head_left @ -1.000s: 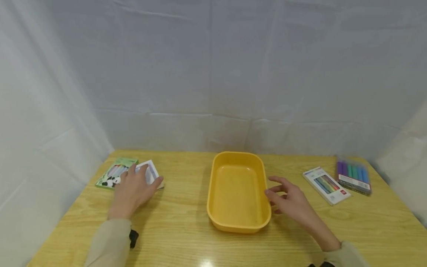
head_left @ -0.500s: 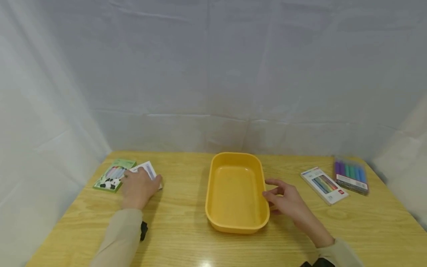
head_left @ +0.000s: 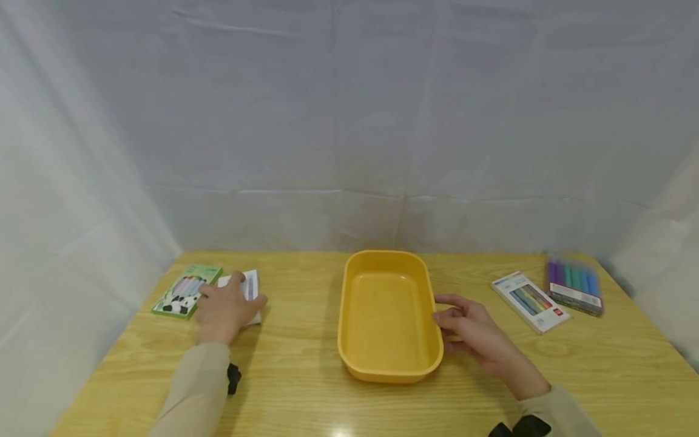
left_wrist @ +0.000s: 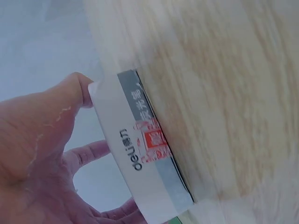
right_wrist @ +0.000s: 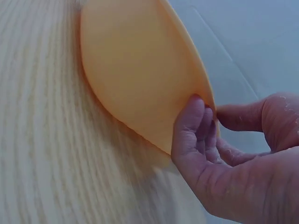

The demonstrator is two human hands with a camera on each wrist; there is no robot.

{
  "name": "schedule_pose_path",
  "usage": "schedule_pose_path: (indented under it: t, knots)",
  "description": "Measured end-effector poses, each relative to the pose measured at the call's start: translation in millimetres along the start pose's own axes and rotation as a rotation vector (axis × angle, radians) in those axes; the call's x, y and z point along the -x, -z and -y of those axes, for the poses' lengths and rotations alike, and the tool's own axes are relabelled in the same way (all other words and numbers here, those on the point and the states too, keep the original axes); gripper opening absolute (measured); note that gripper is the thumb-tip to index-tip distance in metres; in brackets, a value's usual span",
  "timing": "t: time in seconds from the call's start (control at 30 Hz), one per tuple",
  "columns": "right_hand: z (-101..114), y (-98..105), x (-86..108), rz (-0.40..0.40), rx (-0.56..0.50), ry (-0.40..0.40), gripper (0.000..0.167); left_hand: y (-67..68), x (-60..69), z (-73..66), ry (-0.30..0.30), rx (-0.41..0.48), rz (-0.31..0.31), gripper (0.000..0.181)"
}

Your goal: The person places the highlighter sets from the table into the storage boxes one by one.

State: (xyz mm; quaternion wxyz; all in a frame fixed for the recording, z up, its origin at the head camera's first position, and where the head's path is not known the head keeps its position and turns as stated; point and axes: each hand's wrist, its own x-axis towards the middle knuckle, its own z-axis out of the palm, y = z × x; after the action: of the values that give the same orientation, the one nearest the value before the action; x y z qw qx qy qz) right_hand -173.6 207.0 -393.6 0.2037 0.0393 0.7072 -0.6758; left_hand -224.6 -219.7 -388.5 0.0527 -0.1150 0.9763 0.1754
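My left hand [head_left: 226,308] grips a white and grey box [left_wrist: 135,144] marked "deli" by its edges, thumb at one end and fingers toward the other. In the head view the hand covers part of this box. Just left of it lies a green pack [head_left: 187,291] with a panda and coloured pens pictured on it. On the right, a yellow plastic basin [head_left: 390,321] stands upright with nothing inside. My right hand [head_left: 477,334] holds the basin's right side; the right wrist view shows thumb and curled fingers at its rim and outer wall.
A white box of coloured sticks [head_left: 531,301] lies right of the basin. Beside it is a clear pack of purple, green and blue pens [head_left: 575,284] near the table's right edge. Pale sheeting [head_left: 349,121] hangs behind the wooden table [head_left: 295,400] and along both sides.
The left hand has closed in on the white box, which has turned a little and shifted toward me. The right hand has settled against the basin, which barely moves.
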Motion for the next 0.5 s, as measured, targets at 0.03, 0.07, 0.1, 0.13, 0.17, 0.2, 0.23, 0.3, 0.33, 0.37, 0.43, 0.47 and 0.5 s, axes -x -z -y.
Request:
schedule_pose_path:
  t: [0.03,0.07,0.1,0.13,0.17,0.2,0.23,0.3,0.33,0.37,0.43,0.47,0.5]
  knots:
    - [-0.4,1.6,-0.4,0.019,-0.015,0.001,0.061,0.1,0.2,0.1,0.003,-0.003,0.002,0.08]
    - [-0.7,3.4,-0.7,0.04,-0.03,0.0,0.063,0.1,0.3,-0.2,0.004,-0.005,0.001,0.08]
    - [-0.7,5.5,-0.9,0.059,-0.038,0.001,0.065,-0.2,0.1,-0.4,0.003,-0.008,0.0,0.08]
    - [-0.1,7.7,-1.4,0.079,-0.048,-0.003,0.067,-0.3,-0.3,-0.7,0.001,-0.009,-0.003,0.08]
    - [0.7,9.7,-1.9,0.095,-0.058,-0.007,0.069,-0.5,-0.8,-1.0,0.0,-0.01,-0.006,0.08]
    - [1.3,11.5,-2.3,0.11,-0.066,-0.011,0.071,-0.9,-1.2,-1.2,-0.003,-0.013,-0.011,0.08]
    - [1.8,13.0,-2.9,0.12,-0.073,-0.015,0.072,-1.0,-1.4,-1.4,-0.005,-0.017,-0.014,0.08]
    - [2.7,14.8,-4.1,0.129,-0.089,-0.028,0.072,-1.2,-1.8,-1.7,-0.01,-0.018,-0.02,0.08]
    - [2.7,15.3,-4.8,0.134,-0.098,-0.03,0.073,-1.3,-1.9,-1.8,-0.01,-0.019,-0.02,0.08]
    - [2.6,15.5,-5.4,0.137,-0.103,-0.03,0.073,-1.4,-1.7,-1.7,-0.011,-0.022,-0.02,0.08]
    - [2.1,15.6,-6.7,0.146,-0.114,-0.026,0.073,-1.6,-1.2,-1.6,-0.012,-0.024,-0.018,0.08]
    - [1.9,15.6,-7.3,0.148,-0.116,-0.021,0.073,-1.8,-0.9,-1.5,-0.014,-0.024,-0.017,0.08]
    - [1.6,15.6,-7.9,0.154,-0.118,-0.013,0.073,-2.0,-0.7,-1.2,-0.017,-0.024,-0.019,0.08]
